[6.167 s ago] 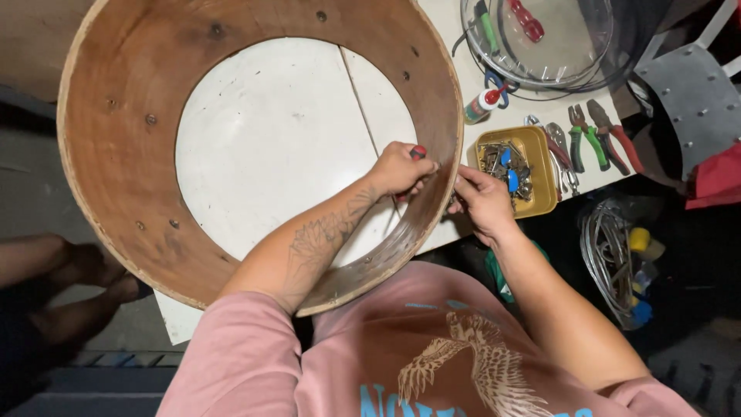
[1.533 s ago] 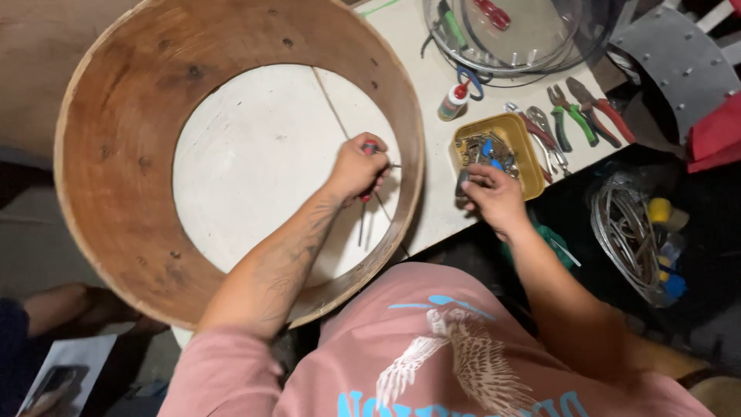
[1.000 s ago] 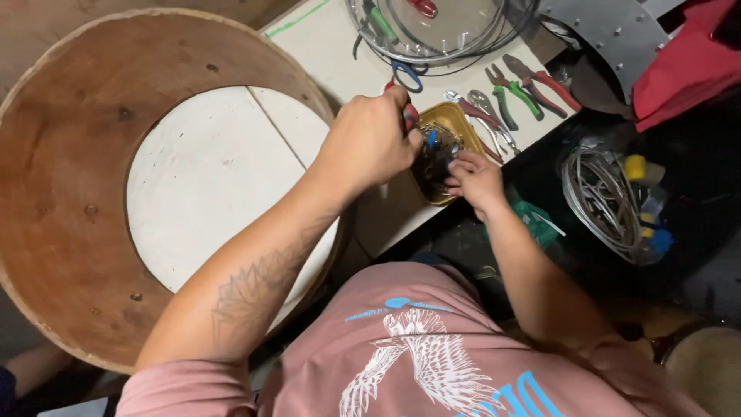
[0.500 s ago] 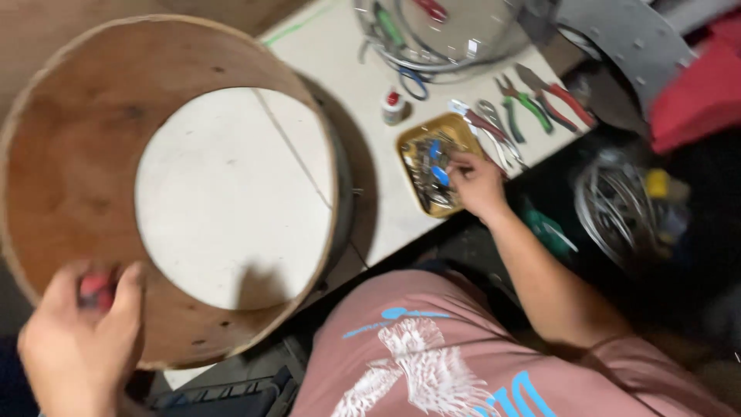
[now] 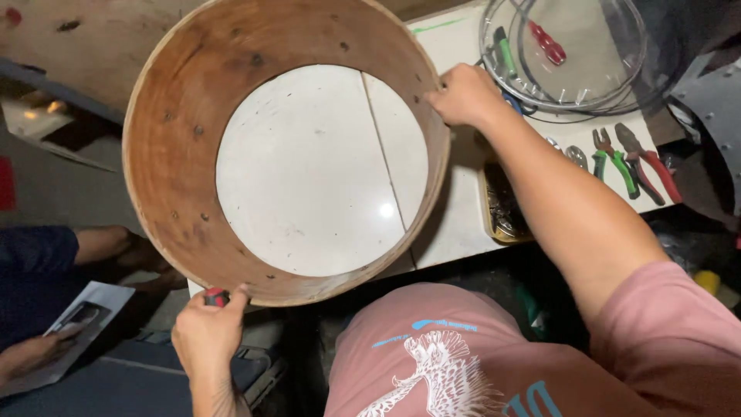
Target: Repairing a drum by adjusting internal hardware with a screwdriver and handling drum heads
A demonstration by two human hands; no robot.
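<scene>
Half a second before, the right hand (image 5: 463,94) had been down at the yellow tray (image 5: 502,212); it had since come up to the far rim of the wooden hoop (image 5: 174,154), where its fingers were curled over the edge and gripping it. Meanwhile the left hand (image 5: 208,332) had shifted along to the near rim, its fingers closed round a small red-handled tool (image 5: 215,296) while the fingertips pressed against the hoop's outer wall. That hoop, a wide round band of brown wood, stood on its edge-ring upon the white bench (image 5: 455,224), the bench top showing through its open middle. Beside the right forearm lay the tray, partly hidden by the arm. Beyond it were green-handled pliers (image 5: 610,162) and red-handled pliers (image 5: 644,162), lying side by side. At the bench's far end sat a clear round lid (image 5: 563,54), with a coil of wire round it. At the left edge another person's hand (image 5: 31,355) held a printed sheet (image 5: 81,324).
</scene>
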